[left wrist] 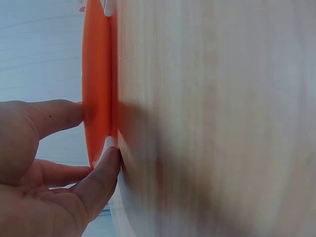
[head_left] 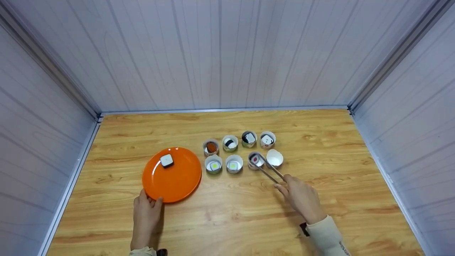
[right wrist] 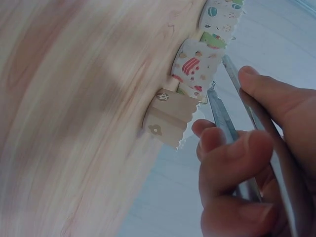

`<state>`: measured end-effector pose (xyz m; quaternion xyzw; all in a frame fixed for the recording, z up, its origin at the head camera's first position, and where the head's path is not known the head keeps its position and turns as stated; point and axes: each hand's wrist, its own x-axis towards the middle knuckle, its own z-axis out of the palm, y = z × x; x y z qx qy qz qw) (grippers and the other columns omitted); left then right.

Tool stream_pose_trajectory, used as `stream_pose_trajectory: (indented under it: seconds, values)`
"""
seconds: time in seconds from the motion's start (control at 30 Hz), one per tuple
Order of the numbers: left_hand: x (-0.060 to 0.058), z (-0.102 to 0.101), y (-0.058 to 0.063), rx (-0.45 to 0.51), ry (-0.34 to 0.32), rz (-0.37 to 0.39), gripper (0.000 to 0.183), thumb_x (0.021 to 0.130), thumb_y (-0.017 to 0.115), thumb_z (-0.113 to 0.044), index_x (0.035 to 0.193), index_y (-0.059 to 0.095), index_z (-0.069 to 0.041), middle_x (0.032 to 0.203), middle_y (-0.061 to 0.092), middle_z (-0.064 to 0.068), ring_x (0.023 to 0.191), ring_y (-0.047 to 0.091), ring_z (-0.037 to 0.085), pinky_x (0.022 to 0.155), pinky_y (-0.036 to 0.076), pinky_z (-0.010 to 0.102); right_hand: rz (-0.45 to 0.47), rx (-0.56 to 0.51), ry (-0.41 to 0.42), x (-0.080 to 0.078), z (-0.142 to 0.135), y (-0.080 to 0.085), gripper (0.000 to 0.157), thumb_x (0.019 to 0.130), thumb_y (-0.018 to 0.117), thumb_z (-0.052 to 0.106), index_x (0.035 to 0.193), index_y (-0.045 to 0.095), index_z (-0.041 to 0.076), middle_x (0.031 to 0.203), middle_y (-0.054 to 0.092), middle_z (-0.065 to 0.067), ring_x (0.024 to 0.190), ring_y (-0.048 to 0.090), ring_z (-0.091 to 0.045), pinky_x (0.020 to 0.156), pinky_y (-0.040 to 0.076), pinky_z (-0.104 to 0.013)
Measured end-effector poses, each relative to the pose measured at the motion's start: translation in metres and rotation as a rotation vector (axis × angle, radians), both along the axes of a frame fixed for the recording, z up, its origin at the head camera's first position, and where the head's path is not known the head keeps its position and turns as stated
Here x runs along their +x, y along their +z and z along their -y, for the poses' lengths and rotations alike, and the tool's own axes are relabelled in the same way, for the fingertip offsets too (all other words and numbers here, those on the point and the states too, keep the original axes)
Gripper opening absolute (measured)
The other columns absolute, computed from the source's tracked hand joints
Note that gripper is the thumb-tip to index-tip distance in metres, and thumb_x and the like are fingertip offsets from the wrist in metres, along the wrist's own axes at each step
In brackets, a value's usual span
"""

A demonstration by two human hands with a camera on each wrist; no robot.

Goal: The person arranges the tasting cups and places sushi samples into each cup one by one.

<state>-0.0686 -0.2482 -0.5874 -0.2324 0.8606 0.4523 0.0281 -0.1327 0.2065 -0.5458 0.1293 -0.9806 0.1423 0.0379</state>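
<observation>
My left hand [head_left: 146, 211] holds the near left rim of an orange plate [head_left: 181, 185], thumb and fingers spread along its edge. A white and black sushi piece [head_left: 166, 160] lies on the plate's upper left part. My right hand [head_left: 302, 195] grips metal tongs [right wrist: 224, 116]. The tongs' tips reach into a paper cup [right wrist: 197, 66], on either side of a sushi roll with a red centre [head_left: 255, 159]; whether they touch it I cannot tell. To the right of that cup stands a white paper cup [head_left: 274, 158] with nothing visible inside.
Left of the tongs, two cups hold pieces with yellow-green centres [head_left: 214, 166]. The back row has a cup with an orange-brown topped piece [head_left: 212, 147] and several with black and white pieces [head_left: 249, 137]. Pale panels [head_left: 227, 53] wall the wooden table [head_left: 227, 220] on three sides.
</observation>
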Motion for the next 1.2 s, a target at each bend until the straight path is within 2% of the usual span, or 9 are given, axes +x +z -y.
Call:
stream_pose_trajectory:
  seconds: [0.23, 0.47, 0.57, 0.7, 0.8, 0.93, 1.03, 1.2]
  values:
    - [0.003, -0.001, 0.0, -0.006, -0.007, -0.031, 0.06, 0.098, 0.059, -0.008, 0.144, 0.029, 0.016, 0.133, 0.035, 0.036, 0.126, 0.039, 0.049, 0.103, 0.042, 0.057, 0.01, -0.012, -0.018, 0.001, 0.0, 0.001, 0.034, 0.093, 0.071, 0.042, 0.09, 0.061, 0.01, 0.063, 0.049, 0.003, 0.045, 0.043, -0.016, 0.038, 0.036, -0.035]
    - [0.003, 0.0, 0.001, -0.014, -0.002, -0.018, 0.06, 0.099, 0.058, -0.009, 0.144, 0.027, 0.016, 0.132, 0.035, 0.035, 0.125, 0.037, 0.048, 0.104, 0.04, 0.057, -0.01, -0.024, 0.013, -0.004, 0.014, 0.005, 0.034, 0.093, 0.07, 0.043, 0.097, 0.064, 0.01, 0.068, 0.055, 0.001, 0.048, 0.043, -0.014, 0.039, 0.036, -0.033]
    - [0.003, 0.0, 0.0, -0.008, 0.003, -0.008, 0.061, 0.099, 0.058, -0.009, 0.145, 0.027, 0.015, 0.134, 0.034, 0.036, 0.126, 0.036, 0.048, 0.105, 0.039, 0.057, -0.006, -0.027, 0.038, -0.01, 0.027, 0.009, 0.036, 0.094, 0.068, 0.045, 0.103, 0.064, 0.01, 0.07, 0.057, -0.001, 0.049, 0.045, -0.015, 0.04, 0.038, -0.035]
    - [0.003, -0.002, 0.0, 0.006, 0.009, 0.007, 0.063, 0.099, 0.057, -0.01, 0.148, 0.024, 0.014, 0.137, 0.031, 0.036, 0.128, 0.036, 0.048, 0.106, 0.039, 0.057, -0.015, -0.037, 0.082, -0.019, 0.05, 0.012, 0.04, 0.094, 0.067, 0.046, 0.114, 0.065, 0.012, 0.082, 0.066, -0.005, 0.055, 0.055, -0.021, 0.044, 0.045, -0.04]
    - [0.002, -0.003, 0.001, 0.018, 0.007, 0.008, 0.064, 0.1, 0.056, -0.011, 0.149, 0.023, 0.013, 0.138, 0.03, 0.036, 0.128, 0.037, 0.048, 0.106, 0.04, 0.056, 0.008, -0.021, 0.106, -0.026, 0.067, 0.014, 0.039, 0.094, 0.066, 0.048, 0.112, 0.063, 0.013, 0.085, 0.066, -0.005, 0.06, 0.059, -0.024, 0.048, 0.048, -0.043]
    - [0.0, -0.003, 0.001, 0.015, 0.011, 0.0, 0.063, 0.1, 0.057, -0.01, 0.148, 0.025, 0.013, 0.138, 0.031, 0.036, 0.128, 0.037, 0.048, 0.106, 0.039, 0.056, 0.071, 0.008, 0.139, -0.034, 0.091, 0.018, 0.042, 0.095, 0.064, 0.051, 0.104, 0.062, 0.01, 0.075, 0.058, -0.003, 0.057, 0.055, -0.022, 0.046, 0.046, -0.039]
    - [0.001, -0.001, 0.0, 0.0, 0.011, -0.005, 0.061, 0.099, 0.058, -0.01, 0.146, 0.027, 0.014, 0.137, 0.033, 0.036, 0.128, 0.037, 0.047, 0.106, 0.038, 0.058, 0.074, 0.015, 0.176, -0.039, 0.108, 0.021, 0.045, 0.095, 0.063, 0.053, 0.103, 0.063, 0.008, 0.073, 0.054, 0.0, 0.054, 0.051, -0.018, 0.044, 0.042, -0.035]
    - [0.002, 0.0, -0.002, -0.01, -0.006, -0.059, 0.057, 0.098, 0.06, -0.007, 0.142, 0.033, 0.015, 0.135, 0.037, 0.037, 0.128, 0.043, 0.048, 0.103, 0.043, 0.056, 0.045, 0.034, 0.243, -0.045, 0.139, 0.022, 0.045, 0.094, 0.063, 0.054, 0.098, 0.062, 0.009, 0.071, 0.052, 0.002, 0.055, 0.05, -0.016, 0.044, 0.042, -0.033]
